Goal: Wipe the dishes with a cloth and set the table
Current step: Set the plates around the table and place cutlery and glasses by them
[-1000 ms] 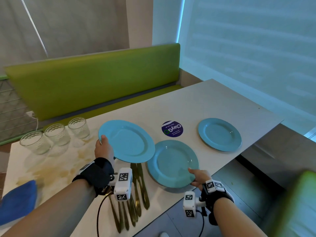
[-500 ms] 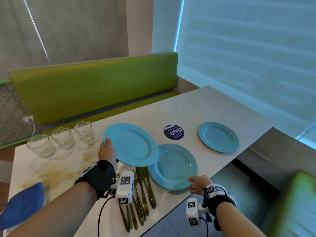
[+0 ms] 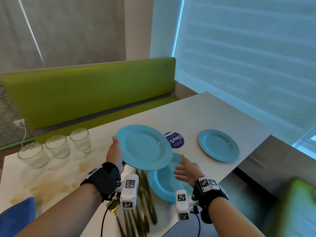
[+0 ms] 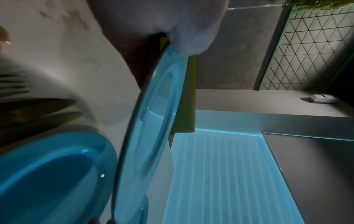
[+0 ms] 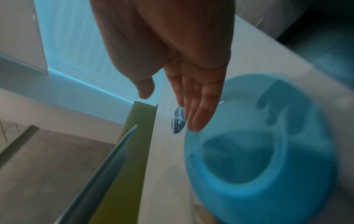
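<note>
My left hand [image 3: 114, 152] grips the left rim of a blue plate [image 3: 143, 147] and holds it lifted above the table; the left wrist view shows that plate [image 4: 153, 121] edge-on, pinched at its rim. A second blue plate [image 3: 162, 183] lies on the table near the front edge, partly under the lifted one. My right hand [image 3: 185, 171] hovers over it with fingers spread and straight, holding nothing; in the right wrist view the hand [image 5: 191, 106] is open above that plate [image 5: 258, 151]. A third blue plate [image 3: 218, 145] lies on the table to the right.
Three clear glasses [image 3: 58, 148] stand at the table's back left. Gold cutlery [image 3: 143, 211] lies at the front edge beneath my left wrist. A blue cloth [image 3: 15, 218] shows at the lower left. A purple round sticker [image 3: 176, 140] sits mid-table. A green bench [image 3: 85, 93] runs behind.
My left hand lifted its plate up and rightward over the near plate. My right hand let go of the near plate's rim and rose open above it.
</note>
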Demonstrator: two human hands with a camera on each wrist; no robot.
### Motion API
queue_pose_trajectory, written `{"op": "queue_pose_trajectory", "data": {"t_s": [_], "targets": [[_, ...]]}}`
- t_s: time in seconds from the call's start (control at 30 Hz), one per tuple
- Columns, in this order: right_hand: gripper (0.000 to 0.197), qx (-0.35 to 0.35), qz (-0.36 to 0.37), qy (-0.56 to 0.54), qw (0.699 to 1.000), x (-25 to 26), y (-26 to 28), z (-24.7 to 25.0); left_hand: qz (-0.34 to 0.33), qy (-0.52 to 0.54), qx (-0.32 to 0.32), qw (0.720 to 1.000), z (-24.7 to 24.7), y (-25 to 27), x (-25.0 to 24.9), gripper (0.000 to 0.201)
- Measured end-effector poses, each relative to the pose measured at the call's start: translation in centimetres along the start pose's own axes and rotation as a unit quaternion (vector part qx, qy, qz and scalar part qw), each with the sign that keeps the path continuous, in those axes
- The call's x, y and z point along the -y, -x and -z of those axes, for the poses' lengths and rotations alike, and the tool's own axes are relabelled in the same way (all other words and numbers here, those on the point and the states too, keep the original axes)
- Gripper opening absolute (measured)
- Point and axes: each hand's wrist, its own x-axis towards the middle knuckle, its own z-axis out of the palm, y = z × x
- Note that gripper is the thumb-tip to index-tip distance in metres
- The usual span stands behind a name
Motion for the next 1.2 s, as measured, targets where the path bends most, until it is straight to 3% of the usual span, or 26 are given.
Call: {"op": "queue_pose_trajectory", "data": {"t_s": [0.1,0.17,0.37,0.47,0.6,0.7,0.87,1.03,1.2], "targets": [[0.029,0.065,0.004,-0.089,0.994,2.4,-1.5,-2.0,0.016,0.002,0.017,1.000,-1.8,-1.1,-0.6,0.055],[0.018,0.056,0.003,-0.115,0.992,4.2,-3.4,-3.0,0.025,-0.011,0.022,0.999,-2.8,-2.3,-1.1,0.053],[0.017,0.051,-0.018,-0.141,0.988,9.9,-10.8,-4.2,0.070,-0.067,0.041,0.994,-5.0,-6.7,-3.4,0.051],[0.025,0.036,0.008,-0.113,0.993,11.8,-14.5,-5.0,0.078,-0.132,-0.002,0.988,-4.7,-9.0,-3.8,0.051],[0.035,0.003,-0.001,-0.074,0.997,12.2,-19.7,-5.6,0.107,-0.128,-0.051,0.985,-3.2,-11.0,-3.1,0.027],[0.027,-0.010,-0.015,-0.060,0.998,12.0,-22.9,-5.8,0.115,-0.134,-0.076,0.981,-2.7,-12.4,-2.5,0.021],[0.045,-0.026,-0.027,-0.064,0.997,12.5,-25.6,-6.4,0.122,-0.146,-0.085,0.978,-3.3,-13.8,-2.2,0.014],[0.045,-0.063,-0.021,-0.035,0.997,12.7,-26.5,-6.6,0.132,-0.146,-0.087,0.976,-3.7,-14.4,-1.6,0.014],[0.035,-0.048,0.008,0.097,0.994,12.7,-26.3,-5.9,0.136,-0.154,-0.087,0.975,-3.9,-14.0,-1.2,0.011]]}}
